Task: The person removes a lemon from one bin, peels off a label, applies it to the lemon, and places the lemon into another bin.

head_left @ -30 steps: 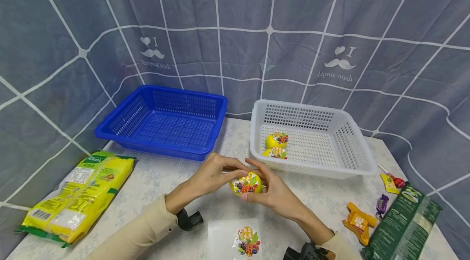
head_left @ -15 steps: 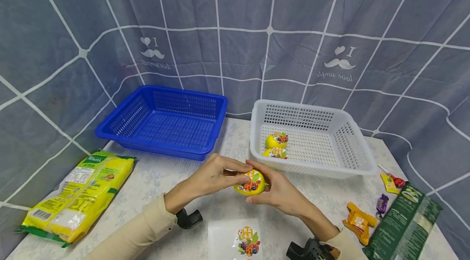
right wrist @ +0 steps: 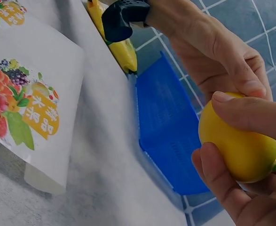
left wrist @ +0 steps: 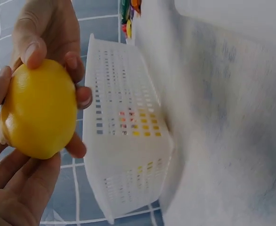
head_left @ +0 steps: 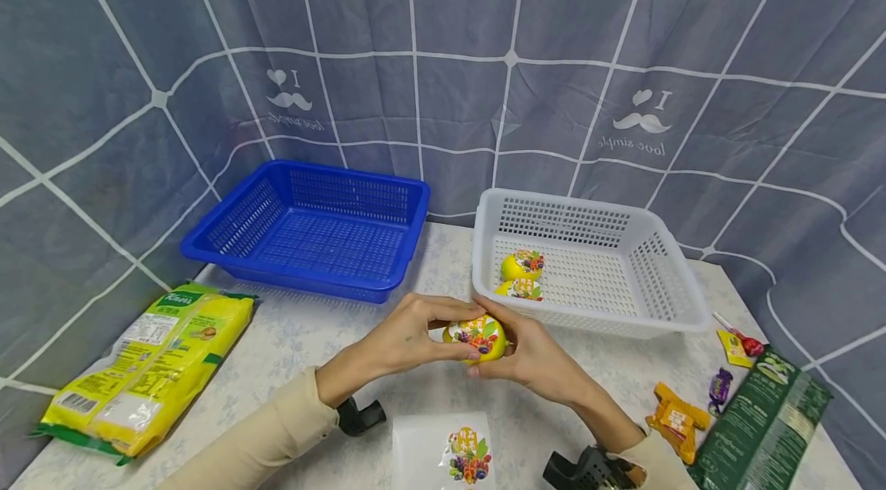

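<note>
A yellow lemon (head_left: 493, 348) with a fruit-printed sticker (head_left: 472, 335) on its upper side is held over the table between both hands. My left hand (head_left: 403, 338) grips its left side, thumb across the sticker's lower edge and fingers along the top. From the right, my right hand (head_left: 536, 355) curls its fingers and thumb round the other end. The left wrist view shows the bare yellow underside of the lemon (left wrist: 41, 110). In the right wrist view, the green stem end of the lemon (right wrist: 241, 146) shows. Below the hands lies a white sticker sheet (head_left: 418, 451) with fruit prints.
Two stickered lemons (head_left: 515, 268) lie in the white basket (head_left: 588, 313) behind the right hand. A blue basket (head_left: 304, 278) stands back left, with a yellow bag (head_left: 148, 375) in front. At right are a green packet (head_left: 761, 425), an orange wrapper (head_left: 677, 421) and small sweets.
The hands and lemon have shifted slightly right and away from the body. The left thumb has slid down from the sticker's top to its lower edge, and the lemon has turned a little.
</note>
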`<state>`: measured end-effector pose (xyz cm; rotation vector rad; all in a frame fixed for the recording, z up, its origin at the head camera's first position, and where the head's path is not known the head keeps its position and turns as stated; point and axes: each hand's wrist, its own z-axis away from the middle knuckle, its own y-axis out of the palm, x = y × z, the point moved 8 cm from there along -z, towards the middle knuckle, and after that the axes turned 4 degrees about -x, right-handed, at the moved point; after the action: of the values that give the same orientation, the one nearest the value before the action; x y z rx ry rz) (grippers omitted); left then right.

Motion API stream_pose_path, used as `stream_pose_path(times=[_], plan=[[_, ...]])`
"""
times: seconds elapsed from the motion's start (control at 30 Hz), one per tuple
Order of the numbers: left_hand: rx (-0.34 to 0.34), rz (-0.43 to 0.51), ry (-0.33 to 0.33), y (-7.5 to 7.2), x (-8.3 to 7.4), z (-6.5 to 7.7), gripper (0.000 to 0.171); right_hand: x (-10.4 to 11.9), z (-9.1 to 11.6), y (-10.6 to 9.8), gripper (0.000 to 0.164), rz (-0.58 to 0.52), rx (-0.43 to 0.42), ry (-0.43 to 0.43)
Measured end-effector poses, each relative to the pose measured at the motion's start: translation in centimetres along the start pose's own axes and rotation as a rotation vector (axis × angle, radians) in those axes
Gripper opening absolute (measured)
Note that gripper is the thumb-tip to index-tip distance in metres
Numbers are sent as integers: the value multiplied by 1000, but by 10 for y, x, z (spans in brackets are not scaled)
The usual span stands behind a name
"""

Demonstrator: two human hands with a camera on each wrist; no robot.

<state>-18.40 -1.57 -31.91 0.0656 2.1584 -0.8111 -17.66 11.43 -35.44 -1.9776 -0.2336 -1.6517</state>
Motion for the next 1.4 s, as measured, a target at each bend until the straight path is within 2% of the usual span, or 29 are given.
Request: stream_pose_path(times=[0.17, 0.37, 0.47, 0.63, 0.73, 0.83, 1.0, 1.17, 1.3, 1.4], plan=[[-20, 85, -123, 1, 8, -3, 46, 0, 0, -6, 96, 60, -1, 35], [-23, 150, -203, 1, 17, -10, 42, 1, 3, -20, 98, 103, 36, 57], [-40, 140, -226, -2, 21, -11, 41, 3, 8, -37, 92, 131, 14, 26], [-59, 84, -251, -7, 25, -13, 42, 1, 24, -77, 70, 202, -76, 5], [-63, 72, -260, -9, 27, -17, 42, -2, 38, -102, 61, 248, -135, 35], [-63, 69, -259, -9, 26, -24, 42, -6, 53, -126, 59, 356, -198, 99], [-50, 51, -242, -6, 18, -43, 42, -16, 78, -166, 65, 557, -287, 205], [-34, 62, -215, 3, 12, -71, 43, -31, 97, -206, 67, 678, -390, 205], [-15, 71, -185, 17, 10, -98, 45, -47, 107, -227, 67, 647, -421, 257], [12, 49, -171, 34, 10, -118, 46, -61, 112, -232, 66, 586, -406, 326]])
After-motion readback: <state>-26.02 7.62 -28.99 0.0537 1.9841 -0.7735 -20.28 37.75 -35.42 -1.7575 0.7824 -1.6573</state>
